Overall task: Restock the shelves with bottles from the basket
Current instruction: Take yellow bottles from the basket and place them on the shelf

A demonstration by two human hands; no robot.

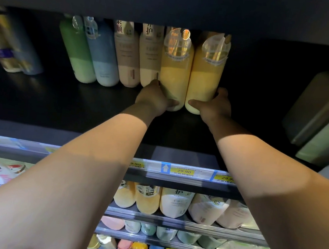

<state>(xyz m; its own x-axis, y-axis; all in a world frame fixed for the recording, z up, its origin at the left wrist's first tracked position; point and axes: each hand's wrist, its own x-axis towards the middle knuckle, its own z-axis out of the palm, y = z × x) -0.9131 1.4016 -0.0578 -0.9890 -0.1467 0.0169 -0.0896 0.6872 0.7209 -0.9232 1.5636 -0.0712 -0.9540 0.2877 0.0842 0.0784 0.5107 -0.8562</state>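
Two tall yellow bottles stand side by side deep on the dark shelf (92, 109). My left hand (154, 99) grips the base of the left yellow bottle (176, 69), thumb across its front. My right hand (215, 106) grips the base of the right yellow bottle (206, 74) the same way. Both bottles stand upright and touch each other. The basket is not in view.
Left of the yellow pair stand a cream bottle (150, 58), a beige bottle (128, 56), a blue bottle (104, 54) and a green bottle (76, 51). Pump bottles (321, 111) stand at the right. A price rail (183, 172) edges the shelf; fuller shelves lie below.
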